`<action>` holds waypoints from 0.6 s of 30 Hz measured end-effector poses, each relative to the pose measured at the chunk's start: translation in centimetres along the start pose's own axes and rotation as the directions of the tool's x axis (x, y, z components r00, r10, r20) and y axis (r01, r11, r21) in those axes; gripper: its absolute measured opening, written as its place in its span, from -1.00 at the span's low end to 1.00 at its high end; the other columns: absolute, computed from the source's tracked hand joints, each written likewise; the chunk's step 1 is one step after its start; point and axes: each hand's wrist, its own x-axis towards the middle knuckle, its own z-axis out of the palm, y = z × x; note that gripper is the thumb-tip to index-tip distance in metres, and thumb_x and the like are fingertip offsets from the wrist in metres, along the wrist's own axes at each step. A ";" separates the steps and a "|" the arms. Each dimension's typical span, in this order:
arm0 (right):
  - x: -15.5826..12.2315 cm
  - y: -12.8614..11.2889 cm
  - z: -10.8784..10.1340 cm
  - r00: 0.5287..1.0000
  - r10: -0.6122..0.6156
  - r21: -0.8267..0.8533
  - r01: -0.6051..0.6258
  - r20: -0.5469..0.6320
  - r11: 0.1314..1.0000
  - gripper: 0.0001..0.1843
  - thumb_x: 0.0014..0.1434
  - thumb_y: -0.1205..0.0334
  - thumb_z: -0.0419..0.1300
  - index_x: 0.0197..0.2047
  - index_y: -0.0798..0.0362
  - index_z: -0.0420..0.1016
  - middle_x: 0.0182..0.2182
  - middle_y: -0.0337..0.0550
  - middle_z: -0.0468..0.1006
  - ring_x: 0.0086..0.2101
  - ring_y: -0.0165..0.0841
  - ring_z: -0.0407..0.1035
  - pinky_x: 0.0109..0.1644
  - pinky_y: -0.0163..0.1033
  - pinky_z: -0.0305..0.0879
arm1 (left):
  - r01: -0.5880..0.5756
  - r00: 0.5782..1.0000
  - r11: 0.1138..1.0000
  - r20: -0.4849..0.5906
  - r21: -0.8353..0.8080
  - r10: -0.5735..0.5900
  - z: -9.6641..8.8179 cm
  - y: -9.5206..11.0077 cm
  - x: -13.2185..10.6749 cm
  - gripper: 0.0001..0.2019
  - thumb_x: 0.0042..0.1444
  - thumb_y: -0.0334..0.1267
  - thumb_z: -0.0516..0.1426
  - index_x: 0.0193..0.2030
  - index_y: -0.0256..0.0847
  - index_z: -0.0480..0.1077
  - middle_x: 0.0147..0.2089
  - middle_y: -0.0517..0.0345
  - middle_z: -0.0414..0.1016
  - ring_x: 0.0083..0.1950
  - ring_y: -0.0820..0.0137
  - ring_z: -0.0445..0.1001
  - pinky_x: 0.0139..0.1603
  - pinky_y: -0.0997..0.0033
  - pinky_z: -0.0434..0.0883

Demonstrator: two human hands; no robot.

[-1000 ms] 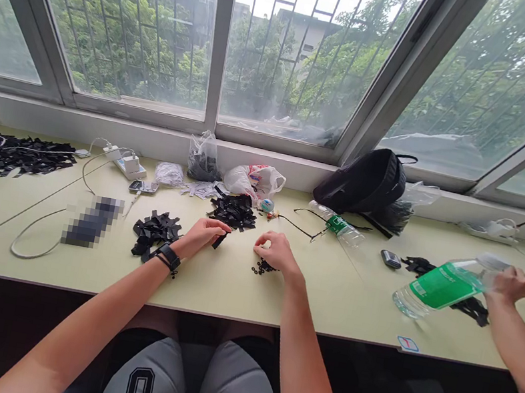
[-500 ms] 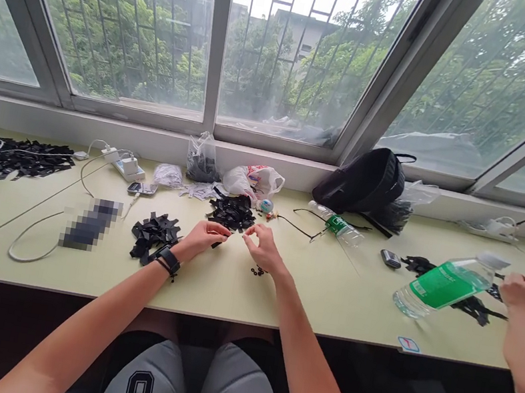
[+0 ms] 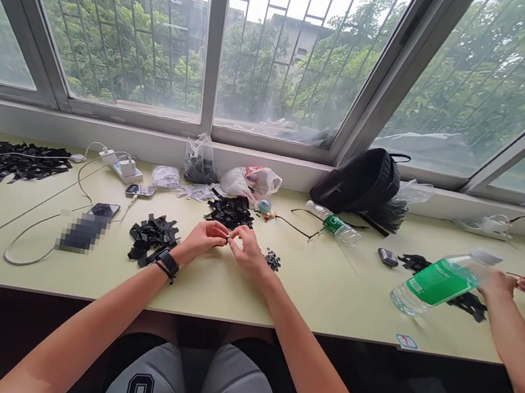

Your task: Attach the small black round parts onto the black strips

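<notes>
My left hand [image 3: 201, 241], with a black watch on its wrist, is closed in a pinch on a small black strip [image 3: 219, 244], mostly covered by the fingers. Against it, the fingertips of my right hand [image 3: 250, 252] are pinched together; whatever they hold is too small and hidden to name. Beyond both hands lies a pile of black strips [image 3: 230, 210]. A second black pile [image 3: 152, 238] sits by my left wrist. Several small dark ring-like pieces [image 3: 273, 261] lie just right of my right hand.
A tilted water bottle [image 3: 443, 282] stands at right, near another person's hands [image 3: 501, 283]. Eyeglasses [image 3: 311, 233] and a smaller bottle [image 3: 334, 223] lie before a black bag [image 3: 357, 181]. A phone [image 3: 86, 230] and cables lie at left. Plastic bags [image 3: 201, 159] line the sill.
My right hand has moved left and my fingertips now meet. More of the small ring-like pieces show beside it. The other person's nearer hand has moved left, behind the bottle.
</notes>
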 end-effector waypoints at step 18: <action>0.3 -0.5 -1.0 0.985 0.103 0.372 -0.148 0.138 0.916 -0.70 0.33 -0.05 0.20 -0.06 0.01 0.49 -0.25 -0.14 0.58 -0.27 -0.30 0.46 -0.18 -0.18 0.41 | -0.049 0.993 0.990 0.098 -0.135 0.062 -0.3 0.7 -0.4 -0.62 0.04 -0.09 0.46 -0.12 -0.27 0.54 -0.17 -0.02 0.69 -0.15 0.30 0.61 -0.02 0.29 0.47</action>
